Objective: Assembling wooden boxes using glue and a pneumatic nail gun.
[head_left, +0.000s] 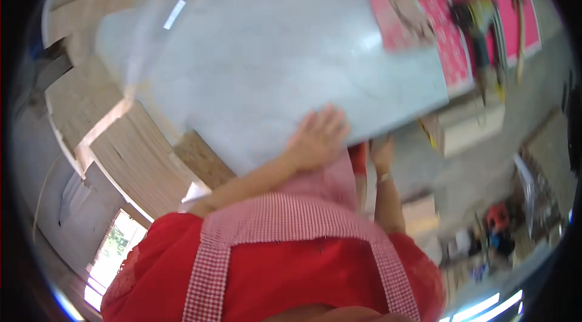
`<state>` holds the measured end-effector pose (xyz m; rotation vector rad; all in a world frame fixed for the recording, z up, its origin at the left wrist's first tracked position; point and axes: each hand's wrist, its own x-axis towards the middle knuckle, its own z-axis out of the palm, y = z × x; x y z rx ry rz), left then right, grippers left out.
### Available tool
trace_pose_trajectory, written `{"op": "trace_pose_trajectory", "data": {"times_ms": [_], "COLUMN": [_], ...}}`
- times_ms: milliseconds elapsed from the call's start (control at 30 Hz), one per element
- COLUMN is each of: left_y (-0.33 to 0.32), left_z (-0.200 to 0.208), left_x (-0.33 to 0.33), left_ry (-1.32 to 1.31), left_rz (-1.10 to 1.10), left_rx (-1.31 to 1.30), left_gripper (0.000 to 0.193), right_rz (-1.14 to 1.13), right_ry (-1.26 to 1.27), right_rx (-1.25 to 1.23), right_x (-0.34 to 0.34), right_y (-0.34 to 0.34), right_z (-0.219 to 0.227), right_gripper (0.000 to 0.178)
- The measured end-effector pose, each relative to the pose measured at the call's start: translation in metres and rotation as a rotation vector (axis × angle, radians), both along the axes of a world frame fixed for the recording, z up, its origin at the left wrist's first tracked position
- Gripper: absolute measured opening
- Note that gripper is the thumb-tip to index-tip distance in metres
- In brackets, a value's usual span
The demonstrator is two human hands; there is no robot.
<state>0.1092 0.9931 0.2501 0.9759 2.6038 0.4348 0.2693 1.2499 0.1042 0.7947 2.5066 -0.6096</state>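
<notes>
A large smooth grey-white panel [267, 61] covers the middle of the work surface. My left hand [317, 140] lies flat on its near part, palm down, with the fingers stretched out. Just right of my apron, my right hand [381, 153] is at the panel's near edge. Its fingers are small, blurred and partly hidden there, so I cannot tell whether they grip the edge.
Wooden boards [142, 155] lie at the left, beside a brown block [203, 158]. On the right, a yellow-green and black power tool [479, 25] rests by a pink sheet [527, 19]. Below it is a pale wooden box [473, 131]. A red object [498, 217] is on the floor.
</notes>
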Motion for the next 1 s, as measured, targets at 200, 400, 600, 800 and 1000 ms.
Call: {"op": "trace_pose_trajectory", "data": {"times_ms": [200,400,600,800,1000], "left_y": [0.004,0.005,0.006,0.007,0.01], "left_z": [0.002,0.011,0.016,0.004,-0.001], "left_x": [0.001,-0.005,-0.003,0.003,0.009], "left_ry": [0.085,0.06,0.172,0.114,0.022], "left_rz": [0.016,0.067,0.024,0.041,0.068], "left_rx": [0.097,0.066,-0.051,0.008,0.141], "left_gripper": [0.045,0.042,0.046,0.051,0.045], "right_rz": [0.274,0.296,0.292,0.312,0.363], "right_ry": [0.409,0.426,0.314,0.146,0.009], "right_rx": [-0.353,-0.599,-0.702,-0.727,-0.73], "right_x": [0.018,-0.052,-0.059,-0.039,-0.044], "right_y": [-0.059,-0.1,-0.088,-0.027,0.02], "right_z": [-0.145,-0.204,-0.225,-0.206,-0.186], "right_gripper": [0.039,0.038,0.038,0.037,0.036]}}
